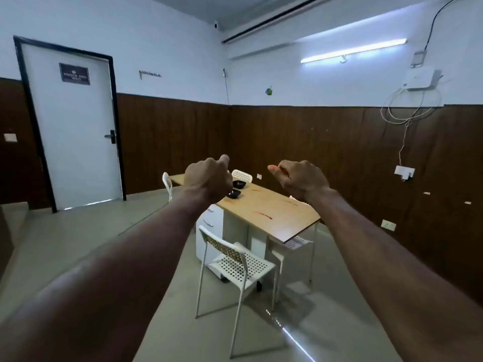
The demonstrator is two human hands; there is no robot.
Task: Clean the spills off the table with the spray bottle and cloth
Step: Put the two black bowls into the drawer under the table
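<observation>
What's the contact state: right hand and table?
Apart. Head view: the right hand hangs in mid-air, fingers curled; the table stands far beyond it.

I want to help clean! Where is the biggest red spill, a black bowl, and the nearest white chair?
Long red spill streak (264,215): head view, its middle.
Farther small black bowl (239,183): head view, its centre.
White perforated chair (243,265): head view, its seat.

Single view: wide-angle camera worn on the head, at standing height, facing forward and slightly down toward the table (287,222), which lies well off.
</observation>
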